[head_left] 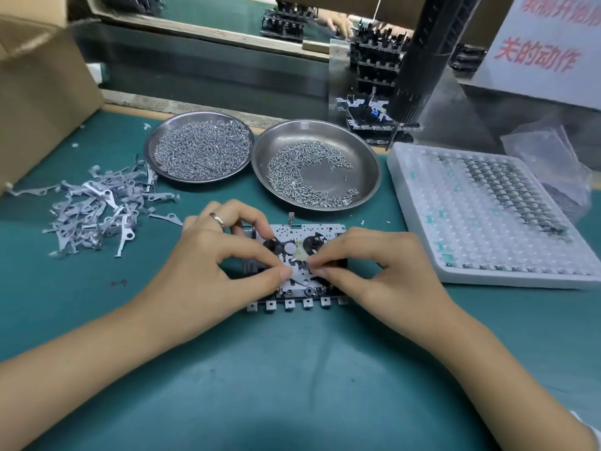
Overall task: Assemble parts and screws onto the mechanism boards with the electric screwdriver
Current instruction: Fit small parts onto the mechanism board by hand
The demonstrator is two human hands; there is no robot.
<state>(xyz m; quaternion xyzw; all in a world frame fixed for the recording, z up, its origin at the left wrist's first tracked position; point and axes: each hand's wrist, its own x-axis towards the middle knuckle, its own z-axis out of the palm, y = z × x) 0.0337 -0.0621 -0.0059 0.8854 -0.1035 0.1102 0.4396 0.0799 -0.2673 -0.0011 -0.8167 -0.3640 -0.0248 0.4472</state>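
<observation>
Green surface [292,385]; mechanism board [309,236] lies flat, long axis left-right; left hand [208,265] and right hand [374,271] pinch a small part on it.

Your desk [292,385] carries a matt green mat; both dishes [364,164] are dull brushed metal, the screws [201,148] glossy, the tray [422,242] translucent plastic.

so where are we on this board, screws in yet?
Done: the mechanism board already carries two black hubs and a gear, and a stack of boards sits behind the dishes. In hand: both hands, left and right, pinch a small part at its centre. Left: screws remain in the dishes, and the hanging screwdriver is untouched; screws on this board cannot be made out.
</observation>
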